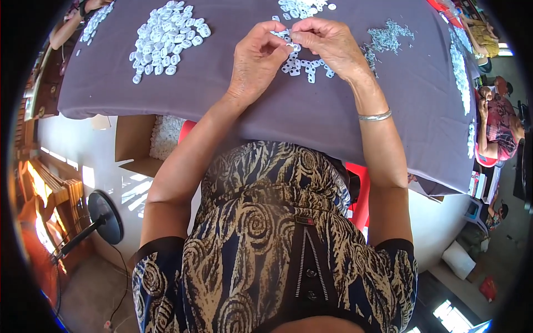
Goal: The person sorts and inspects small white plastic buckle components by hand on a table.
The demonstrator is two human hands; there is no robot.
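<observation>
Both hands meet above the grey-purple tablecloth, their fingertips almost touching. My left hand [256, 62] pinches a small white plastic piece [295, 48] between thumb and forefinger. Thumb and forefinger of my right hand [328, 45] are pressed together right beside that piece; whatever is in this pinch is too small to make out. Just beneath the hands lie loose small white plastic pieces with holes [310, 71], partly covered by the fingers. To the right of my right hand is a scattered heap of tiny thin silvery bits [388, 38], perhaps metal pins or screws.
A big pile of white oval plastic pieces [161, 44] lies left on the tablecloth [222, 119]. Another white pile [302, 8] is at the far edge. An open cardboard box [133, 139] stands below the table, near a black round-based stand [105, 216]. Other people sit around the table.
</observation>
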